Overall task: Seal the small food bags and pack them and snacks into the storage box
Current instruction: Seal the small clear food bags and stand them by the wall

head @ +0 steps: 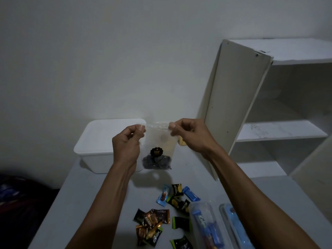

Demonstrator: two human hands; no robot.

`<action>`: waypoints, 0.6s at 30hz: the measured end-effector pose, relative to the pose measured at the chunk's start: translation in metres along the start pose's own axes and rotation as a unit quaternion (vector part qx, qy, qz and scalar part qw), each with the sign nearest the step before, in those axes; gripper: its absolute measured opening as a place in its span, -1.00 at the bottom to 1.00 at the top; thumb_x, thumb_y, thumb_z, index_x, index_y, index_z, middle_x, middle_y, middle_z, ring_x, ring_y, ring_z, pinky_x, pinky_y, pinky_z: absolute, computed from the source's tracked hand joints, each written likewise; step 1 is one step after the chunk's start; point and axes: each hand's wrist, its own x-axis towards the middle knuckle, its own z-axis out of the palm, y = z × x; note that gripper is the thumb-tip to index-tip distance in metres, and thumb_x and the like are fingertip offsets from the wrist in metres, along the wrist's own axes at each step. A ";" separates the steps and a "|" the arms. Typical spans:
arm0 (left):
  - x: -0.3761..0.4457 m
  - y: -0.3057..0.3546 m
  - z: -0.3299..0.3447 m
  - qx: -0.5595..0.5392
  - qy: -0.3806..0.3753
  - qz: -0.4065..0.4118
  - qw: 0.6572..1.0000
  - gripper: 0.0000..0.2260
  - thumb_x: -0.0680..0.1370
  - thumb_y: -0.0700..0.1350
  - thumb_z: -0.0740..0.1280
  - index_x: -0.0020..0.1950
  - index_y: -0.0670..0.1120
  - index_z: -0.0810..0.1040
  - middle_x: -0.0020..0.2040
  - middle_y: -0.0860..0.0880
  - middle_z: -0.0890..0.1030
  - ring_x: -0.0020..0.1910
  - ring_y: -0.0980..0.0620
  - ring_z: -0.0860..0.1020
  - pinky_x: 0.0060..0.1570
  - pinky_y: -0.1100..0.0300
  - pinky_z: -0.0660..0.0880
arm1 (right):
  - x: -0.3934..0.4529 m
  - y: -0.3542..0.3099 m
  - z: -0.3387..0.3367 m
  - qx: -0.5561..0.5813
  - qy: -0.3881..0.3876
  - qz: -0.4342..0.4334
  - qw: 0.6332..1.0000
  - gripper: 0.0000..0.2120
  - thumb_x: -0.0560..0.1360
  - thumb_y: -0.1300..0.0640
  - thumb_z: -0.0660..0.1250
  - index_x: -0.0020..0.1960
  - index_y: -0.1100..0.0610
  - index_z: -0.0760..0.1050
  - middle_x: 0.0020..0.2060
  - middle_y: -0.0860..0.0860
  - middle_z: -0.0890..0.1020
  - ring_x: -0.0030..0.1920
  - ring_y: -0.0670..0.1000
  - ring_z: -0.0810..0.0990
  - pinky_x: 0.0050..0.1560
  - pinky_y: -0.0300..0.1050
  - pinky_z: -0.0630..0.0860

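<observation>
Bag (pixel 159 141) first: you hold the small clear food bag up in the air over the desk (pixel 86 203), in front of the white storage box (pixel 100 150), with both hands at its top strip. Dark round pieces sit in its bottom part under a black round label (pixel 157 152); the label's print is too small to read, and the clear film is hard to trace against the pale wall. Whether the top strip is pressed closed along its length cannot be told.

Your left hand (pixel 126 146) has its grip clamped on the bag's top left corner, thumb and forefinger pinched, the other fingers curled into the palm. Your right hand (pixel 190 135) has its grip clamped on the top right corner the same way. Both forearms reach forward and up, the wrists about level.

The box stands at the far left of the desk with its lid on, and your left hand covers its right end. Small wrapped snacks (pixel 161 212) lie scattered on the near desk between your arms. A clear container (pixel 203 221) with blue packets inside runs under your right forearm and off the bottom edge. A small yellowish thing behind your right hand is mostly hidden. An open white shelf unit (pixel 280 130) stands to the right.
</observation>
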 end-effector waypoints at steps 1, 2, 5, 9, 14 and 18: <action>-0.002 0.000 0.002 0.005 -0.006 0.001 1.000 -0.92 0.55 -0.15 0.40 -0.13 -0.04 0.66 -0.21 0.05 0.67 -0.21 0.13 0.58 -0.09 0.17 0.48 | 0.001 -0.003 0.001 -0.003 -0.018 0.005 1.000 -0.75 0.55 -0.09 0.34 -0.10 0.06 0.68 -0.18 -0.04 0.73 -0.08 -0.11 0.69 -0.12 -0.26 0.52; -0.003 0.000 0.004 0.014 -0.012 0.003 1.000 -0.92 0.56 -0.15 0.39 -0.11 -0.06 0.66 -0.20 0.05 0.67 -0.23 0.17 0.58 -0.11 0.21 0.49 | 0.004 -0.005 0.003 -0.015 -0.031 0.007 0.999 -0.74 0.55 -0.09 0.35 -0.11 0.06 0.69 -0.19 -0.05 0.73 -0.08 -0.14 0.68 -0.09 -0.24 0.53; -0.008 -0.001 0.010 0.038 -0.029 0.007 0.999 -0.90 0.57 -0.16 0.36 -0.09 -0.10 0.66 -0.20 0.06 0.67 -0.25 0.24 0.57 -0.15 0.28 0.47 | 0.012 -0.013 0.007 -0.076 -0.064 0.006 0.995 -0.80 0.52 -0.02 0.41 -0.15 0.08 0.70 -0.25 -0.07 0.72 -0.16 -0.14 0.65 -0.04 -0.13 0.58; -0.009 -0.004 0.012 0.057 -0.027 0.015 0.998 -0.94 0.54 -0.12 0.41 -0.05 -0.07 0.67 -0.16 0.07 0.68 -0.24 0.29 0.57 -0.16 0.31 0.47 | 0.015 -0.015 0.004 -0.093 -0.100 0.017 0.990 -0.81 0.51 0.04 0.43 -0.17 0.15 0.67 -0.30 -0.04 0.68 -0.23 -0.08 0.58 -0.06 -0.04 0.59; -0.014 -0.006 0.018 0.108 0.050 0.001 0.993 -0.75 0.40 0.13 0.53 -0.13 -0.02 0.66 -0.16 0.04 0.68 -0.19 0.13 0.58 -0.18 0.25 0.50 | 0.008 -0.001 0.020 -0.054 -0.043 0.051 0.996 -0.81 0.53 0.05 0.41 -0.15 0.17 0.64 -0.28 0.05 0.63 -0.26 -0.07 0.53 -0.12 -0.04 0.57; -0.021 -0.005 0.024 0.128 0.049 -0.053 0.989 -0.80 0.43 0.10 0.51 -0.21 -0.02 0.67 -0.22 0.08 0.68 -0.19 0.21 0.60 -0.26 0.29 0.45 | 0.001 0.008 0.031 -0.034 -0.049 0.057 0.997 -0.85 0.55 0.09 0.39 -0.17 0.10 0.63 -0.29 -0.01 0.63 -0.26 -0.10 0.55 -0.14 -0.14 0.55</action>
